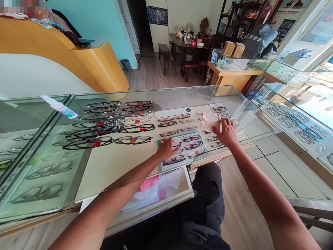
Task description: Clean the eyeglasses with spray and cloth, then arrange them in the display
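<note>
A crumpled pale pink cloth (pixel 209 121) is in my right hand (pixel 227 132), pressed on the glass top of a display case (pixel 104 173). My left hand (pixel 166 148) rests on the same glass, its fingers apart and holding nothing. Beneath the left hand, under the glass, lies a white board with a teal border (pixel 179 162) that carries several eyeglasses (pixel 173 159). More eyeglasses (pixel 133 139) stand in rows inside the case, to the left. A white spray bottle with a blue label (pixel 60 107) lies at the left on the glass.
Below the case, an open drawer (pixel 179 180) holds papers and plastic bags near my knee. A second glass case (pixel 299 121) stands at the right. Behind are a wooden counter (pixel 101 66), a dark bench (pixel 166 53), a cluttered table and two people, one bending at the right.
</note>
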`<action>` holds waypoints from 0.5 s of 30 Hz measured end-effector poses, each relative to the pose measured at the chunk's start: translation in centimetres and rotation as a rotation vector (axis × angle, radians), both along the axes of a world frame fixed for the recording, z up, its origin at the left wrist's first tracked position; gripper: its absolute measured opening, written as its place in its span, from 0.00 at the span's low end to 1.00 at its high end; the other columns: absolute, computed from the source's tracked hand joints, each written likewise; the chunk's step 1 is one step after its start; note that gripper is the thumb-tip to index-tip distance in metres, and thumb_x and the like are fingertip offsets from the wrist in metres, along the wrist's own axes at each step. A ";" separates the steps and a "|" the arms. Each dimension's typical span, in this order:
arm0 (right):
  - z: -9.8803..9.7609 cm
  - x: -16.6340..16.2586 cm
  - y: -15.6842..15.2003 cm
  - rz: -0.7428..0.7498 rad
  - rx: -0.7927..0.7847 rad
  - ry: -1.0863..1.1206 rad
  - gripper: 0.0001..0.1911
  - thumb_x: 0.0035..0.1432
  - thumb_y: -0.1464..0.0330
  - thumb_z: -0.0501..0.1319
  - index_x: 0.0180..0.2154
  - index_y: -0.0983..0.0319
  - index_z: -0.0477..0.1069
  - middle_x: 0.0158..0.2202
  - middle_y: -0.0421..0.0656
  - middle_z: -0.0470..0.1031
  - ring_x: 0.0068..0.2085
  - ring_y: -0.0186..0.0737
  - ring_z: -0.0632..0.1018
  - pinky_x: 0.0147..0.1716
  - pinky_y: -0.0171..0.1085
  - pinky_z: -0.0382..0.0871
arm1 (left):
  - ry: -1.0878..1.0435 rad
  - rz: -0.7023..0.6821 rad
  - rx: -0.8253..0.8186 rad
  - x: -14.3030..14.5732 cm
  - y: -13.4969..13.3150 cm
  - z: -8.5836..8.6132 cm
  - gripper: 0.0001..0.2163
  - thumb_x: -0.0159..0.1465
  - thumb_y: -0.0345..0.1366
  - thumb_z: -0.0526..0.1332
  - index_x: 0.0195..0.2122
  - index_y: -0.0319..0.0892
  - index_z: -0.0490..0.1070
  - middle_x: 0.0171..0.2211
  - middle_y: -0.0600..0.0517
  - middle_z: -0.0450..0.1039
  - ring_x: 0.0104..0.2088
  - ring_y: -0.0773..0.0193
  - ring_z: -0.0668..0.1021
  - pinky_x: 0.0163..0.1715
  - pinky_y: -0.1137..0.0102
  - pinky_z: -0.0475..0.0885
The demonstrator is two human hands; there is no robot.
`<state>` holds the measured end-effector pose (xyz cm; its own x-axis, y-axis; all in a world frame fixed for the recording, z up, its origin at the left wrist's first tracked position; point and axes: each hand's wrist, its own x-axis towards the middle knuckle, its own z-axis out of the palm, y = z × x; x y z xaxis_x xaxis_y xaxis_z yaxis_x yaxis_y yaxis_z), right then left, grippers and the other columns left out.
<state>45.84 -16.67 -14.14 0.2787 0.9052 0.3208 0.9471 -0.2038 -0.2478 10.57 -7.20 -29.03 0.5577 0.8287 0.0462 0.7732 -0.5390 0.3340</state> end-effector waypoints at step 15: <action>-0.2 0.4 0.1 -0.002 -0.017 -0.023 0.29 0.74 0.49 0.57 0.63 0.61 0.74 0.64 0.58 0.77 0.63 0.68 0.74 0.60 0.59 0.69 | 0.044 -0.013 0.018 -0.1 0.3 -0.8 0.19 0.76 0.51 0.61 0.59 0.44 0.70 0.56 0.37 0.83 0.59 0.40 0.80 0.60 0.49 0.66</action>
<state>46.20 -16.56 -14.37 0.2733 0.9100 0.3117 0.9522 -0.2099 -0.2220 10.42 -6.90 -29.88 0.5705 0.8205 0.0364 0.7797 -0.5550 0.2899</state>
